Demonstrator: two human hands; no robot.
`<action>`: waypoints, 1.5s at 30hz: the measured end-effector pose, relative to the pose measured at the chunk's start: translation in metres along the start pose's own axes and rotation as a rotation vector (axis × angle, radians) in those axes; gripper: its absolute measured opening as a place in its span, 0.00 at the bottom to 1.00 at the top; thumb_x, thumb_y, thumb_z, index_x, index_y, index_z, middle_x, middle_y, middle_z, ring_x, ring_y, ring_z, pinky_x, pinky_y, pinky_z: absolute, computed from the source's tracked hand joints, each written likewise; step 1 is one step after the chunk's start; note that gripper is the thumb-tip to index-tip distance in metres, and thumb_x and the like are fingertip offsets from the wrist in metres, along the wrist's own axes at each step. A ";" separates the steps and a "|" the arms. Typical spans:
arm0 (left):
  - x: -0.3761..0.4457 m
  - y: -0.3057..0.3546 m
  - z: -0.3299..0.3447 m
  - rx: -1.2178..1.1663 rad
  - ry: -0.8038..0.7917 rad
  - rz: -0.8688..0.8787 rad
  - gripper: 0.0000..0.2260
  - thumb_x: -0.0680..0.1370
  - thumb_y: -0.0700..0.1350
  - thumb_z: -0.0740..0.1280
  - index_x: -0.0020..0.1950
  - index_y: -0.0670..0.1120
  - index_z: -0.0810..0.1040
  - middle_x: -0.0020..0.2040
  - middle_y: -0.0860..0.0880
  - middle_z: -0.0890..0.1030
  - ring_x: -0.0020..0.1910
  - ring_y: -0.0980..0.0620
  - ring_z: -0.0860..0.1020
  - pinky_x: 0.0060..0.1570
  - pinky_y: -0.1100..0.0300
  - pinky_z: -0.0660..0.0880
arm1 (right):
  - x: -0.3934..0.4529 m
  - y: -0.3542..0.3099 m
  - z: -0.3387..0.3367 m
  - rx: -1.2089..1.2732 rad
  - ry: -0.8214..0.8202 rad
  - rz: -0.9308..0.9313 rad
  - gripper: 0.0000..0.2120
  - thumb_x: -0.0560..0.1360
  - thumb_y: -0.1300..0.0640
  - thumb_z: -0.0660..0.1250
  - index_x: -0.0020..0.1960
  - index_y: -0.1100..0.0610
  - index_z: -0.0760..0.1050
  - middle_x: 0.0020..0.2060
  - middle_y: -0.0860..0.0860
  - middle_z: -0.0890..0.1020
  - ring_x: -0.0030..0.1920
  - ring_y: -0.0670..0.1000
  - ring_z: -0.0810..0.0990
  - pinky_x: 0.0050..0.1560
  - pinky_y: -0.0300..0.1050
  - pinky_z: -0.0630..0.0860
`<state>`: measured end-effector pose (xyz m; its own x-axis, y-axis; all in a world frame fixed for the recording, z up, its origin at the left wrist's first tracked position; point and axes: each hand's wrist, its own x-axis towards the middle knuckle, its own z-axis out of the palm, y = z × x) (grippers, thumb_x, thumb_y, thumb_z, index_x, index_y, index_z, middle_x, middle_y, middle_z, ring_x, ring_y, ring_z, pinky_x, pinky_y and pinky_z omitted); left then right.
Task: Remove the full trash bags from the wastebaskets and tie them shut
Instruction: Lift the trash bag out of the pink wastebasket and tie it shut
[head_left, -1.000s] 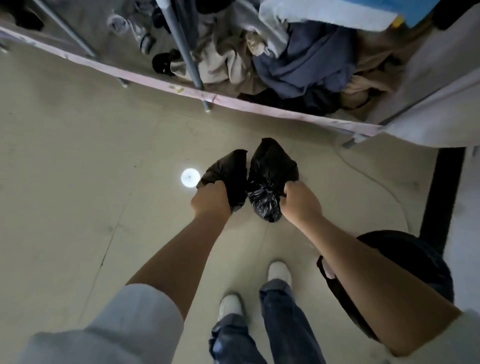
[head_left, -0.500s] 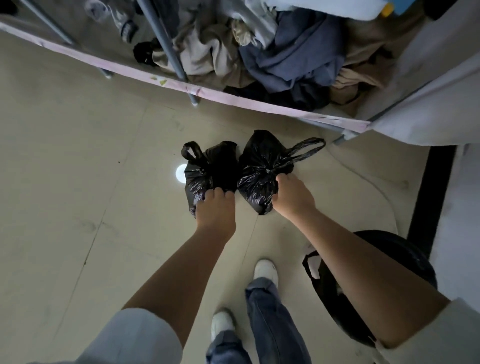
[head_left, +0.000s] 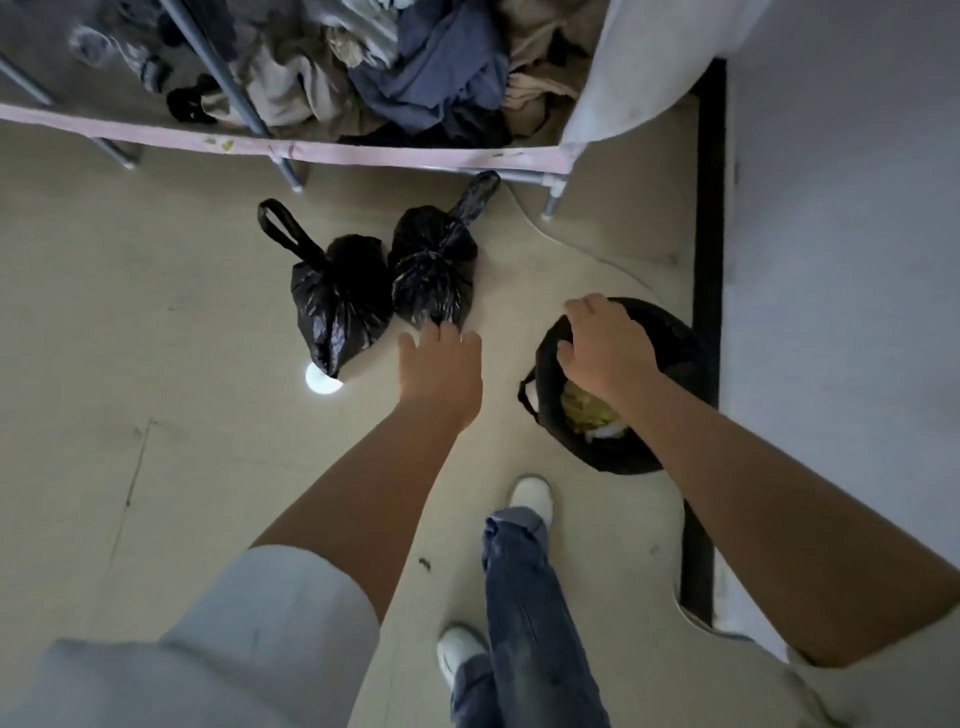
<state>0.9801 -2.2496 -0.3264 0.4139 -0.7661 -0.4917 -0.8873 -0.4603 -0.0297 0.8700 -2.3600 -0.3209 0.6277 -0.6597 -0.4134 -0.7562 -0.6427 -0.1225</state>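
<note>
Black plastic liner (head_left: 550, 364) sits in the wastebasket (head_left: 675, 338) by the wall, full; soft, slippery, probably light, best gathered at the rim. Right hand (head_left: 605, 351) curls on that rim; left hand (head_left: 441, 369) open, empty. Two tied bags (head_left: 431, 260) nearby

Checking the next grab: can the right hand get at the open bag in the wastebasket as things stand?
Probably yes. The right hand is already over the wastebasket, fingers curled at the open bag's rim, with nothing between them. The left hand is off to the side.
</note>
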 end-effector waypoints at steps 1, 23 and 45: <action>-0.009 0.013 0.007 -0.008 -0.007 0.011 0.18 0.80 0.45 0.55 0.70 0.43 0.63 0.68 0.43 0.68 0.68 0.44 0.64 0.66 0.50 0.62 | -0.016 0.015 0.005 0.002 -0.008 0.029 0.19 0.78 0.56 0.57 0.67 0.61 0.64 0.64 0.59 0.70 0.63 0.58 0.70 0.59 0.51 0.72; 0.058 0.150 0.248 -0.001 0.345 0.435 0.18 0.65 0.53 0.75 0.51 0.46 0.83 0.49 0.45 0.84 0.51 0.45 0.82 0.49 0.54 0.78 | -0.037 0.185 0.281 -0.111 0.397 -0.331 0.19 0.65 0.44 0.59 0.39 0.58 0.80 0.33 0.53 0.81 0.41 0.51 0.74 0.44 0.45 0.65; 0.092 0.163 0.251 -0.103 0.505 0.320 0.13 0.82 0.47 0.52 0.57 0.43 0.72 0.55 0.46 0.77 0.56 0.46 0.72 0.50 0.55 0.67 | 0.009 0.189 0.246 0.295 -0.023 -0.329 0.13 0.74 0.58 0.66 0.33 0.48 0.69 0.30 0.44 0.71 0.31 0.40 0.69 0.32 0.29 0.66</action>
<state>0.8223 -2.2825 -0.5951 0.1976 -0.9802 0.0126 -0.9698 -0.1936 0.1484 0.6872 -2.3919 -0.5703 0.8422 -0.4274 -0.3287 -0.5392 -0.6763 -0.5020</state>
